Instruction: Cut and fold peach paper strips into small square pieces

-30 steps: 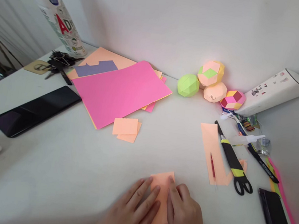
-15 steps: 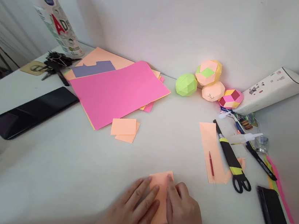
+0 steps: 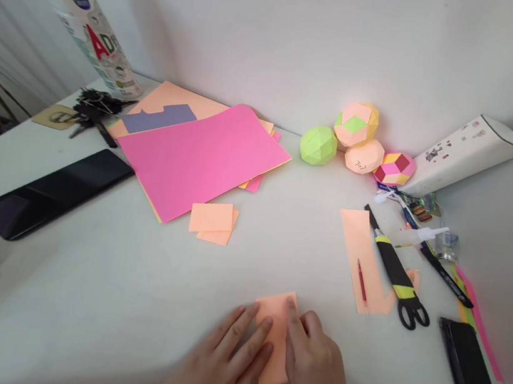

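Observation:
A narrow piece of folded peach paper (image 3: 277,363) lies on the white table near the front edge. My left hand (image 3: 218,360) rests flat on its left side, fingers spread, pinning it down. My right hand (image 3: 316,365) has its index fingertip pressed on the paper near the upper right corner, with the other fingers curled in; its thumb is hidden. Beyond the hands lie two small peach paper rectangles (image 3: 211,218), one overlapping the other.
Pink sheets (image 3: 204,157) lie at the back left by a dark tablet-like slab (image 3: 55,194), keys (image 3: 94,113) and a bottle (image 3: 89,25). Faceted paper balls (image 3: 318,145) sit along the wall. Scissors (image 3: 393,266), a peach strip (image 3: 355,236) and a black case (image 3: 475,381) are at right.
The hands and the folded paper stay in nearly the same place. The whole view has shifted very slightly.

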A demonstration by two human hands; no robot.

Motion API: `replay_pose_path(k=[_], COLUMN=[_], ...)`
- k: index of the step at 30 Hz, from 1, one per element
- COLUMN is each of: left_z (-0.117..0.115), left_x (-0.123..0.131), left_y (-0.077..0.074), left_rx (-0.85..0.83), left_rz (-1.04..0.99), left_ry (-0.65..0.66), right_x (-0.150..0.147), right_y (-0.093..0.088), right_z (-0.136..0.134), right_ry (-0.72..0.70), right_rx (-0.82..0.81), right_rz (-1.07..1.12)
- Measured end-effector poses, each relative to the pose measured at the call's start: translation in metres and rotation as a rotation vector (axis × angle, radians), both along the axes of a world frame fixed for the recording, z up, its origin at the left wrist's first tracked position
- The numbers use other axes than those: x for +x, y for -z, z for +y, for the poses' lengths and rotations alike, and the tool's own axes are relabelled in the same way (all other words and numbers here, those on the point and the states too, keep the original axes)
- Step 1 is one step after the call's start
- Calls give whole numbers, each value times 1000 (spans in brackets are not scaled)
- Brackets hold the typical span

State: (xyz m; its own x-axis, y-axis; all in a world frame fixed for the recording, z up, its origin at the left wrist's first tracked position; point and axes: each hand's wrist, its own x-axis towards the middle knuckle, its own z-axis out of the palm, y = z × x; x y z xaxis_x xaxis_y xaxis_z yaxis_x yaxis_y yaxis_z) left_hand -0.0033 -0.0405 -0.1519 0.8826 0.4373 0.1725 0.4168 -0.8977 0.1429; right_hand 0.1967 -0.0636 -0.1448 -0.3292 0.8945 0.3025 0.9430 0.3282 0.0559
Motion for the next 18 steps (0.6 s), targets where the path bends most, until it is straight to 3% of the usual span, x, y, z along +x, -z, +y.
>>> replay_pose_path(k=[18], left_z=[0], left_x=[1], left_y=[-3], left_rx=[-29], left_rz=[-8], left_ry=[-11], right_x=[0], right_y=[2], right_z=[0], right_ry=[9], right_rx=[-7], right_rz=[-26])
